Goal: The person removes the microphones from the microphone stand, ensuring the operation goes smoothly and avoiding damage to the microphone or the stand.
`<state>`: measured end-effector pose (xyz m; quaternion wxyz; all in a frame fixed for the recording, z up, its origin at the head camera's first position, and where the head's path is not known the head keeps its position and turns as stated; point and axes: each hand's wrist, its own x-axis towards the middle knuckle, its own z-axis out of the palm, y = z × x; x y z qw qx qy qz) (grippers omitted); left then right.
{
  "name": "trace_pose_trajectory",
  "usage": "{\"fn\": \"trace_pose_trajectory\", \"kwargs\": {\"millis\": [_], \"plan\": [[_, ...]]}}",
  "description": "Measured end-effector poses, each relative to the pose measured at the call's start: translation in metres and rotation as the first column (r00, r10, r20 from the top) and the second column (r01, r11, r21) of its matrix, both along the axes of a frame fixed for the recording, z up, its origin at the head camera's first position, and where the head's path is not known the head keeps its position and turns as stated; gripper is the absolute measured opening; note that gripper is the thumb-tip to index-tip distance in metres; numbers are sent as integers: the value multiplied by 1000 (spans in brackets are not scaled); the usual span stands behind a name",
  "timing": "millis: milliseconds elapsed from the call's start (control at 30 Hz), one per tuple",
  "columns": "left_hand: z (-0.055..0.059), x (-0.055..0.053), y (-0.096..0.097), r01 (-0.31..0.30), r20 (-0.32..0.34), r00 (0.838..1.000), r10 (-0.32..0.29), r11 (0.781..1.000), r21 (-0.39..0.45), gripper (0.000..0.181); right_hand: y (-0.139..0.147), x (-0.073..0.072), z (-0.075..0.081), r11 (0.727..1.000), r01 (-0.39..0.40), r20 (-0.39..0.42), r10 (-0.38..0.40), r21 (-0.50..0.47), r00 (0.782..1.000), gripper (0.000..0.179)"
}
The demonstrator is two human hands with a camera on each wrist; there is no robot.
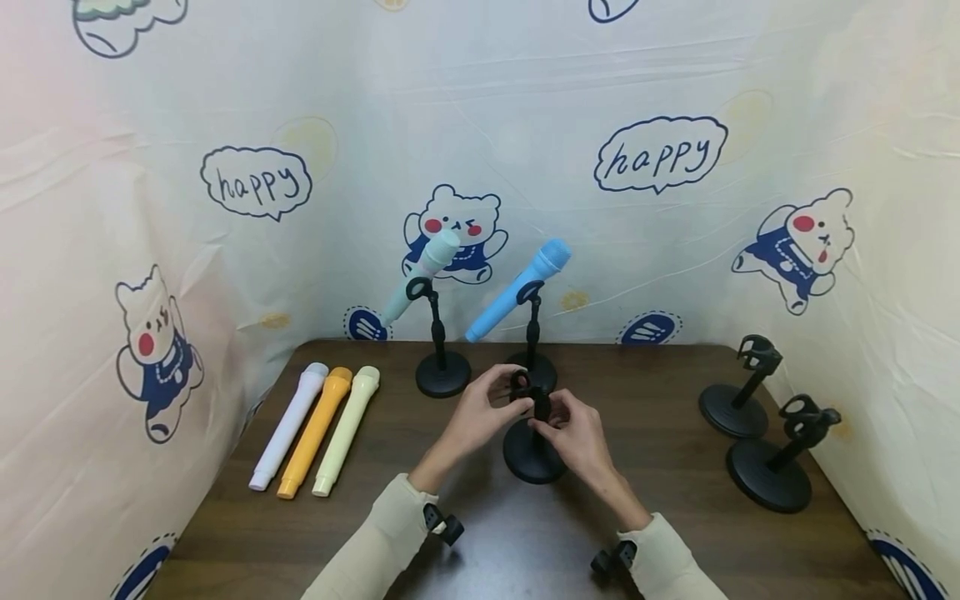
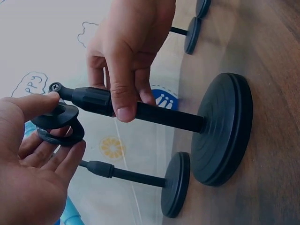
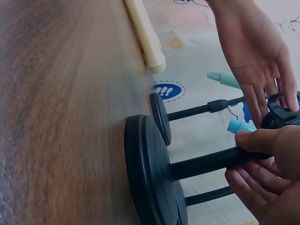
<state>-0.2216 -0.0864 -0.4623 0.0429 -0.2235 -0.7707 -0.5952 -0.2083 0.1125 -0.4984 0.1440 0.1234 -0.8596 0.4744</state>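
Observation:
A black desktop microphone stand stands upright at the middle of the table between the two hands. My left hand pinches its ring-shaped clip between thumb and fingers. The right hand grips the stand's pole below the clip, thumb on one side and fingers on the other. Behind stand two more stands, one bearing a mint-green microphone, the other a blue microphone, both tilted in their clips.
Lying side by side at the left are a lavender microphone, an orange microphone and a pale yellow microphone. Two black stands with bare clips are at the right. A printed cloth hangs behind the brown table.

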Motion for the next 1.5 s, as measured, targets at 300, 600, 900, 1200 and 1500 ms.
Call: {"fn": "trace_pose_trajectory", "kwargs": {"millis": [300, 600, 900, 1200, 1500], "plan": [[3, 0, 4, 51, 32, 998, -50, 999, -12, 49, 10, 2, -1, 999, 10, -26, -11, -36, 1000, 34], [13, -6, 6, 86, 19, 996, -86, 996, 27, 43, 28, 1, 4, 998, 35, -34, -37, -44, 999, 32], [27, -21, 4, -22, -3, 1000, 22, 997, 71, 22, 53, -3, 10, 995, 93, -38, -94, -37, 995, 30], [45, -41, -2, -55, -1, 998, 55, 994, 99, 18, 79, -8, 12, 988, 148, -54, -150, -33, 987, 29], [63, -67, -8, -78, -60, 995, 84, 993, 89, 20, 106, -15, 13, 980, 197, -64, -197, -16, 978, 28]]}}
